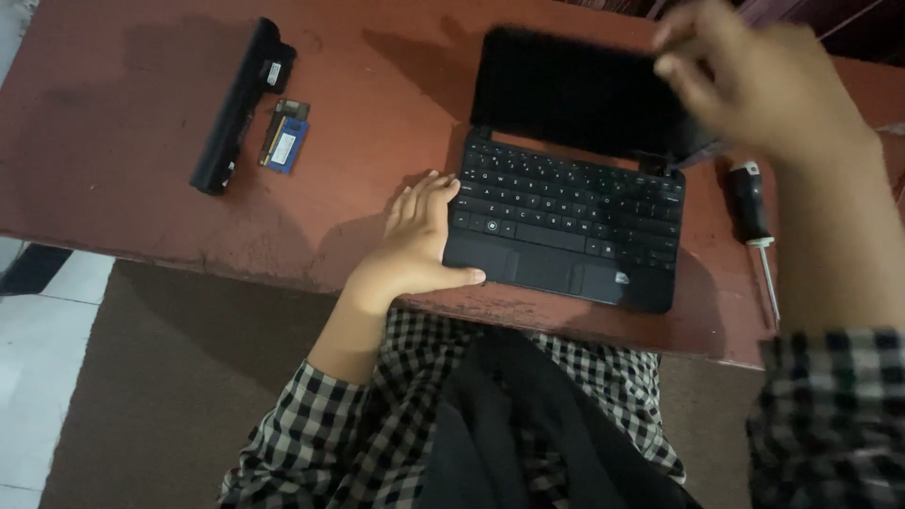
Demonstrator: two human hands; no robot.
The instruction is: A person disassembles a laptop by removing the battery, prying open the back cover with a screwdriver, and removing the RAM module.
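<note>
Right hand [754,80] seemingly grips one laptop [566,203] screen.

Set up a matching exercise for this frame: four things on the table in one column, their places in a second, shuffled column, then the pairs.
Things:
1. laptop battery
2. memory module
3. screwdriver
4. left hand

Places:
A. right of the laptop
B. far left, long and black
C. on the laptop's left front corner
D. just right of the battery

Pairs: 1-B, 2-D, 3-A, 4-C
</note>
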